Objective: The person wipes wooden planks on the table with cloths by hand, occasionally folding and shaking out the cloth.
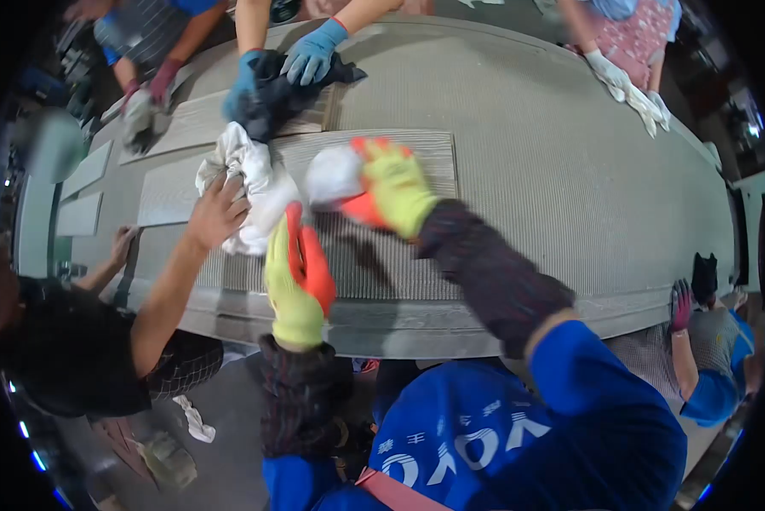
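Observation:
My right hand [391, 186], in a yellow-green glove with orange on its palm and fingers, is closed on a balled white rag [333, 176], slightly blurred, pressed on a flat grooved grey-brown panel [416, 268]. My left hand [299, 277], gloved the same way, is raised above the panel's near left part with its fingers stretched out and nothing visible in it. Just beyond its fingertips lies a larger white cloth [267, 200], which a bare hand [219, 213] of the person on the left touches.
Across the ribbed work surface [552, 162], a person's blue gloves [312, 55] hold a dark cloth [267, 102]. Another person's red-gloved hands [163, 81] are at the far left. White-gloved hands [608, 70] with a cloth are at the far right. A worker [714, 358] stands near right.

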Demonstrator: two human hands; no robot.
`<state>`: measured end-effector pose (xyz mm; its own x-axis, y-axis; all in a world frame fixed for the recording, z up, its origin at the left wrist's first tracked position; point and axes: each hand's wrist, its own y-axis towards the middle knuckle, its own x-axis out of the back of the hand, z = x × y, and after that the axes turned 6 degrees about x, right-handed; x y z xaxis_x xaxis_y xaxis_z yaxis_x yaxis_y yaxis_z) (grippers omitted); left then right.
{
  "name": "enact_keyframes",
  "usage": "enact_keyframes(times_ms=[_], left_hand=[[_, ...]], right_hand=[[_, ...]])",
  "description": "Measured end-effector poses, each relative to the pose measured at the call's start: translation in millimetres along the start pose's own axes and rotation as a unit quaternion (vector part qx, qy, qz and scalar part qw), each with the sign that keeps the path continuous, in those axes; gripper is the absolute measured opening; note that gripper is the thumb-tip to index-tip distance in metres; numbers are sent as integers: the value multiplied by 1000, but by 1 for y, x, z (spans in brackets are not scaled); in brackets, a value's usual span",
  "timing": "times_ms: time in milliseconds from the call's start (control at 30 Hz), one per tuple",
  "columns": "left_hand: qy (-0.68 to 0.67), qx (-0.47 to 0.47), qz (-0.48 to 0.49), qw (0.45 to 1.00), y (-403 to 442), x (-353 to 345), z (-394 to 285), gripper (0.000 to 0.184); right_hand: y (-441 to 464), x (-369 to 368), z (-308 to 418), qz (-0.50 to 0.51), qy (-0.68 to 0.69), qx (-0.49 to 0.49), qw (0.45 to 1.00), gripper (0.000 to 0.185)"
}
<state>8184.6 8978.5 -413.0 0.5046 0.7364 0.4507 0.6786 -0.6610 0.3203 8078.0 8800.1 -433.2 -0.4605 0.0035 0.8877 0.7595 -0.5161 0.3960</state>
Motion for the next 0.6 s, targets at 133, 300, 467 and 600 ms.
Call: enact_keyframes(times_ms=[133,300,467,600], left_hand=[[217,-114,76,967,38,-47,27,46],[354,-155,160,908,21,-80,30,61],[291,-171,249,908,26,-74,12,66],[308,-216,226,898,21,-76,28,61]], right_hand=[[-20,-8,-31,4,5,34,999,30],[-137,73,-173,-150,241,-162,945,30],[-190,160,-273,-96,142,-284,943,33],[-170,98,-255,-130,154,-286,937,35]])
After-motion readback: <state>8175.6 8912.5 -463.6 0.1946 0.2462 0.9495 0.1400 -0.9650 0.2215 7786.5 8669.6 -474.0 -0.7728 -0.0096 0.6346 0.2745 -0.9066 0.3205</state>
